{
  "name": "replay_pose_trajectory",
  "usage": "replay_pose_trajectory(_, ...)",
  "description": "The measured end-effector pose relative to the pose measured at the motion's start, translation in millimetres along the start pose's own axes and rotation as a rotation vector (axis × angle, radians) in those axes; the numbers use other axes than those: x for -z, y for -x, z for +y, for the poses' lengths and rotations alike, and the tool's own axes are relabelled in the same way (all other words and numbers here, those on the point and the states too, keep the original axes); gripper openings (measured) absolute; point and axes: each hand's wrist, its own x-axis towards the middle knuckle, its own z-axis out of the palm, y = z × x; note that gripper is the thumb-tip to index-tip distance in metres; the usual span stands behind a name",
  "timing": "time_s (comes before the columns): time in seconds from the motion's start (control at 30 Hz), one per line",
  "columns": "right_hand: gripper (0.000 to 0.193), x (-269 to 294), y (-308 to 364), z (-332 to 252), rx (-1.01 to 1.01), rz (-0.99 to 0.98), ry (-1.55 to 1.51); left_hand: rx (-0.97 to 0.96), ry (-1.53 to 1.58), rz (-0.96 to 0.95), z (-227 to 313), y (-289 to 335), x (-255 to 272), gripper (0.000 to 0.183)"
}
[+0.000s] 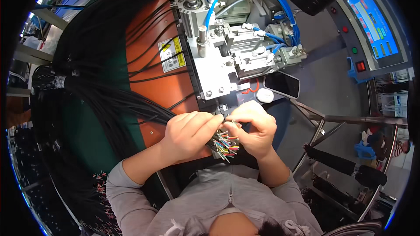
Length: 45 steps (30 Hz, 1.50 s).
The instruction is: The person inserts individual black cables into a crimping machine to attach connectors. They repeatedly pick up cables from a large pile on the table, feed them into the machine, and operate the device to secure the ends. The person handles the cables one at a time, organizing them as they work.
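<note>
Wire ends: a tuft of thin coloured wires (226,145), red, yellow, blue, green and white among them, shows just below the fingertips, in front of the person's chest.
Cables: the wires sit at the ends of black cables (151,107), which run in from the left and pass behind the left hand.
Left hand: the left hand (189,133) is curled, its fingers closed over the black cables, thumb and forefinger together at the tips.
Right hand: the right hand (256,129) is bent inward, thumb and forefinger nearly meeting beside the left fingertips; whether they pinch a wire, I cannot tell.
Machine: just beyond the hands stands a silver metal machine (214,72), with blue hoses (286,4) arching over its far side.
Board: left of it, an orange board (146,91) bears several loose cables and a yellow-and-white label (172,54).
Phone: right of the machine lie a dark phone (283,85) and a small white round lid (264,95), near each other.
Screen: at upper right, a control panel has a lit blue screen (374,24).
Clothing: grey sleeves (131,192) are pushed up, baring both forearms.
Far right: another person (387,147) in stripes is near a blue stool (365,150).
</note>
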Motion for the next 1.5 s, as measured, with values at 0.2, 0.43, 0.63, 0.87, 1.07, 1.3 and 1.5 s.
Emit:
replay_pose_trajectory(0.2,0.028,-16,1,7,0.008,0.165,-0.168,0.046,-0.023,0.046,1,-2,0,0.027)
replay_pose_trajectory(0.43,0.011,-5,-6,3,-0.233,-0.040,-0.207,0.074,-0.027,0.007,0,0,-3,0.019)
replay_pose_trajectory(0.63,0.014,-11,-2,11,-0.164,0.101,-0.156,0.108,-0.024,-0.031,-1,3,-9,0.019)
replay_pose_trajectory(0.87,0.016,-2,-8,1,0.007,-0.033,0.359,0.054,-0.162,-0.030,0,4,-11,0.020)
replay_pose_trajectory(1.07,0.010,17,4,18,-0.458,-0.157,-0.141,0.036,-0.179,-0.073,2,10,-13,0.029)
replay_pose_trajectory(1.3,0.006,6,1,34,-0.153,-0.120,0.335,0.074,-0.242,-0.198,4,9,-22,0.030)
replay_pose_trajectory(1.5,0.006,-2,1,33,-0.131,-0.137,0.422,0.145,-0.351,-0.247,9,6,-24,0.028)
